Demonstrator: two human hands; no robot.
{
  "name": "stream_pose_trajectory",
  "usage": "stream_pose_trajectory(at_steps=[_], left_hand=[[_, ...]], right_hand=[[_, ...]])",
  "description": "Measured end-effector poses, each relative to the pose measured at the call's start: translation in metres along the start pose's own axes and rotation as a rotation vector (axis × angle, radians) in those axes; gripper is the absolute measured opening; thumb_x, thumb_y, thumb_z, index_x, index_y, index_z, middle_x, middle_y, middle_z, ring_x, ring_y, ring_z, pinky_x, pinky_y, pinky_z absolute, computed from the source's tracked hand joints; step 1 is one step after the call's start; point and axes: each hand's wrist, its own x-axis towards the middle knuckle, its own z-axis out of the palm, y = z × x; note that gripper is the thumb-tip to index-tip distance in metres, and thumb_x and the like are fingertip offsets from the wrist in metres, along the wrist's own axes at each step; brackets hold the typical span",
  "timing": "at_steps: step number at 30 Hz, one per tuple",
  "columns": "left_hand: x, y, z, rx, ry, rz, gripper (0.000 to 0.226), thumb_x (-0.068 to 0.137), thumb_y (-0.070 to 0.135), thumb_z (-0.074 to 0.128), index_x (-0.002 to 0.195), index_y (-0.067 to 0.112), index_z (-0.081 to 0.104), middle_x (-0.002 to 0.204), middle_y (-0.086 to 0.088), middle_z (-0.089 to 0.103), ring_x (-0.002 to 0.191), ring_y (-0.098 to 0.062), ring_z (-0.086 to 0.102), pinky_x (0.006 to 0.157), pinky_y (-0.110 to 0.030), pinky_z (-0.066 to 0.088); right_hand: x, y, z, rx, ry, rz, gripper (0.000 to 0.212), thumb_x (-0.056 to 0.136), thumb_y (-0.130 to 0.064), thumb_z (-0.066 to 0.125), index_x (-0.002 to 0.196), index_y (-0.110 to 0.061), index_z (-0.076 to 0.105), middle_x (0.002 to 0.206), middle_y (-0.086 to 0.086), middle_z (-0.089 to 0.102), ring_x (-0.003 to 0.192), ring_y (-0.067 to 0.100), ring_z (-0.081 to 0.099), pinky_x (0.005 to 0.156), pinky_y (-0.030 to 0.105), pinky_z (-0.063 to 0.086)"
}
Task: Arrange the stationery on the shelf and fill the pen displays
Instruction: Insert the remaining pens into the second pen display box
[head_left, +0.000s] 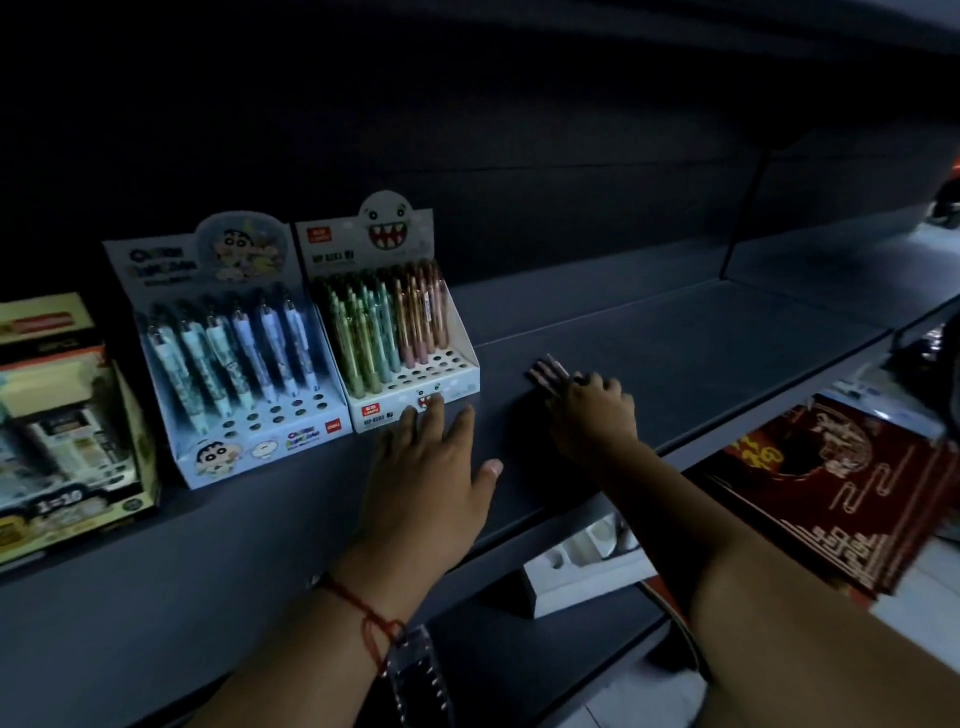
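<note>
I see a dark grey shelf (649, 332), a pale blue cardboard pen display with cartoon print (228, 364) holding blue patterned pens, a white toothy-face pen display (395, 332) with green and pink pens, and a red gold-patterned booklet (831, 488).

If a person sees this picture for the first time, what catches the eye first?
Two bright pen displays stand at the left of the dark shelf. The left hand lies open before them, fingertips at the right one's front. The right hand grips loose pens lying on the shelf.
</note>
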Motion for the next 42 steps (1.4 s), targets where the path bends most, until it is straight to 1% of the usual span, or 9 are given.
stream_pose_trajectory(at_steps=[8, 12, 14, 16, 21, 27, 32, 37, 42], left_hand=[[0.0, 0.002, -0.001, -0.008, 0.026, 0.013, 0.057, 0.103, 0.045, 0.026, 0.155, 0.028, 0.01, 0.164, -0.001, 0.003, 0.15, -0.025, 0.003, 0.119, -0.042, 0.011], [-0.001, 0.002, -0.002, -0.029, 0.029, 0.009, 0.054, 0.104, 0.04, 0.024, 0.155, 0.027, 0.012, 0.164, 0.0, 0.007, 0.15, -0.024, 0.005, 0.121, -0.042, 0.012], [-0.004, 0.001, -0.006, -0.069, 0.046, 0.008, 0.054, 0.104, 0.04, 0.024, 0.155, 0.026, 0.014, 0.163, 0.001, 0.013, 0.149, -0.022, 0.009, 0.12, -0.04, 0.014], [-0.007, -0.001, -0.008, -0.108, 0.075, 0.01, 0.053, 0.104, 0.041, 0.025, 0.154, 0.026, 0.019, 0.159, 0.002, 0.026, 0.146, -0.02, 0.02, 0.119, -0.038, 0.02], [-0.012, -0.002, -0.019, -0.575, 0.11, -0.07, 0.043, 0.101, 0.05, 0.034, 0.12, 0.025, 0.063, 0.12, 0.002, 0.066, 0.108, -0.013, 0.059, 0.095, -0.033, 0.046], [-0.01, -0.005, -0.031, -1.109, 0.024, -0.315, 0.067, 0.08, 0.078, 0.044, 0.113, 0.026, 0.068, 0.11, -0.002, 0.071, 0.104, -0.017, 0.063, 0.095, -0.036, 0.047], [-0.016, -0.01, -0.041, -1.172, 0.132, -0.305, 0.037, 0.097, 0.044, 0.053, 0.093, 0.01, 0.066, 0.063, -0.005, 0.064, 0.065, -0.022, 0.062, 0.058, -0.024, 0.046], [-0.019, -0.019, -0.049, -1.129, 0.13, -0.288, 0.04, 0.101, 0.045, 0.045, 0.097, 0.01, 0.063, 0.076, -0.013, 0.069, 0.071, -0.026, 0.067, 0.069, -0.033, 0.054], [-0.021, -0.026, -0.054, -1.215, 0.109, -0.262, 0.037, 0.105, 0.035, 0.039, 0.105, 0.003, 0.059, 0.084, -0.01, 0.075, 0.074, -0.023, 0.071, 0.068, -0.031, 0.052]], right_hand=[[-0.006, -0.012, -0.012, 0.035, -0.264, -0.027, 0.04, 0.098, -0.019, 0.044, 0.134, -0.003, 0.051, 0.134, 0.018, 0.056, 0.122, 0.034, 0.056, 0.094, 0.036, 0.046], [-0.03, -0.011, -0.017, 0.29, -0.475, -0.084, 0.078, 0.102, -0.043, -0.001, 0.123, 0.009, 0.053, 0.127, 0.031, 0.055, 0.121, 0.031, 0.059, 0.078, 0.024, 0.047], [-0.035, -0.01, -0.029, 0.441, -0.552, 0.009, 0.047, 0.108, -0.02, 0.019, 0.096, 0.001, 0.058, 0.089, 0.02, 0.061, 0.071, 0.016, 0.068, 0.058, 0.019, 0.044], [-0.042, -0.007, -0.042, 0.645, -0.508, 0.012, 0.03, 0.103, -0.016, 0.043, 0.078, -0.006, 0.056, 0.066, 0.009, 0.052, 0.047, 0.015, 0.049, 0.048, 0.023, 0.038], [-0.069, -0.011, -0.06, 1.291, -0.719, 0.068, 0.013, 0.099, -0.006, 0.05, 0.096, -0.003, 0.063, 0.072, 0.009, 0.06, 0.058, 0.014, 0.06, 0.057, 0.026, 0.055], [-0.091, -0.042, -0.071, 1.544, -1.175, -0.072, 0.014, 0.09, -0.011, 0.051, 0.088, -0.007, 0.063, 0.078, 0.005, 0.061, 0.06, 0.011, 0.062, 0.064, 0.026, 0.057], [-0.095, -0.055, -0.063, 1.539, -1.205, -0.198, 0.024, 0.099, -0.015, 0.045, 0.106, -0.001, 0.064, 0.098, 0.013, 0.068, 0.085, 0.02, 0.069, 0.084, 0.033, 0.057], [-0.089, -0.051, -0.063, 1.335, -1.223, -0.321, 0.043, 0.102, -0.042, 0.04, 0.112, -0.01, 0.067, 0.12, 0.015, 0.064, 0.114, 0.028, 0.059, 0.105, 0.04, 0.044], [-0.082, -0.045, -0.068, 1.116, -0.611, -0.163, 0.048, 0.096, -0.052, 0.049, 0.101, -0.01, 0.072, 0.1, 0.013, 0.074, 0.09, 0.022, 0.068, 0.088, 0.036, 0.053]])
